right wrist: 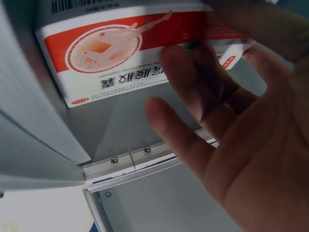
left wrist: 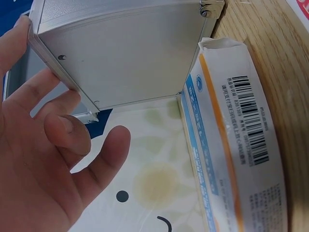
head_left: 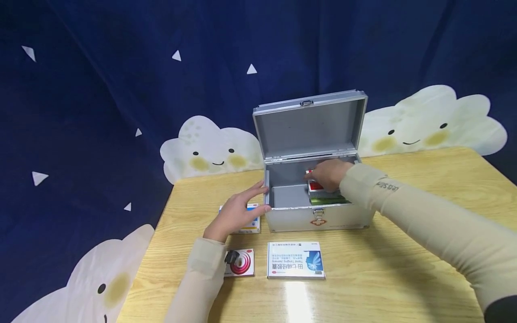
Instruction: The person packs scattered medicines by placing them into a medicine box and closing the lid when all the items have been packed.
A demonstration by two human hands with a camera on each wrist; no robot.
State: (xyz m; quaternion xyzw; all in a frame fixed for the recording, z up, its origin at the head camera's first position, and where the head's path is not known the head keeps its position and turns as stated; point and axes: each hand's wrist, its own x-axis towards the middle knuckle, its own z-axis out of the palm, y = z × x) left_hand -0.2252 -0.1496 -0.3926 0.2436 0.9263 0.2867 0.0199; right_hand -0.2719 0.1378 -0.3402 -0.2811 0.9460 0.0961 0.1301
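A silver metal first-aid case (head_left: 319,218) stands on the table with its lid raised. My left hand (head_left: 238,211) rests at the case's left rim; in the left wrist view its fingertips (left wrist: 67,99) lie along the rim, holding nothing. My right hand (head_left: 329,174) reaches inside over a red-and-white capsule box (right wrist: 104,50). Its fingers (right wrist: 178,65) are spread loosely across the box's printed face, one fingertip overlapping it in the right wrist view. Below that box, a green item (head_left: 327,200) shows in the case's right half, partly hidden by the hand.
Left of the case lies a white box with blue and orange bands (left wrist: 236,121). In front lie a blue-and-white capsule box (head_left: 295,260) and a box with red rings (head_left: 242,262), partly hidden by my left wrist. A dark blue curtain (head_left: 210,54) hangs behind the wooden table (head_left: 363,287).
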